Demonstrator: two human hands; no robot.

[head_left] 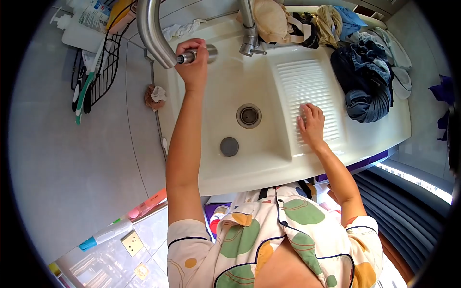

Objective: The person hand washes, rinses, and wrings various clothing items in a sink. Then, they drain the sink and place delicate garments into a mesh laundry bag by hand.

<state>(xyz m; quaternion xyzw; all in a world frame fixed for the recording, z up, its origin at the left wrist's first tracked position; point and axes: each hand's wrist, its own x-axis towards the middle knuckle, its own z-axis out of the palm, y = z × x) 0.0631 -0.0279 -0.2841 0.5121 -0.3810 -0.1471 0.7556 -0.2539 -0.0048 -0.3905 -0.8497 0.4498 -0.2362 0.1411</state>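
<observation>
My left hand [194, 67] is wrapped around the metal pull-out spray head [212, 53] of the faucet [152, 29], over the upper left of the sink basin. The spray head lies sideways, its wide end pointing right. My right hand [312, 126] rests on the ribbed washboard [307, 79] moulded into the sink, fingers slightly bent and apart, with no object visible in it. Between the hands, the cream basin [216, 98] has a round drain [248, 116] and a loose grey drain cover [229, 147]. No water stream is visible.
Dark denim clothes [367, 79] are heaped right of the washboard. A beige bra [271, 21] and other garments line the back rim, near a second tap [249, 41]. At left hangs a wire rack [108, 67] with brushes; a crumpled brown-and-white wad [155, 97] sits on the edge.
</observation>
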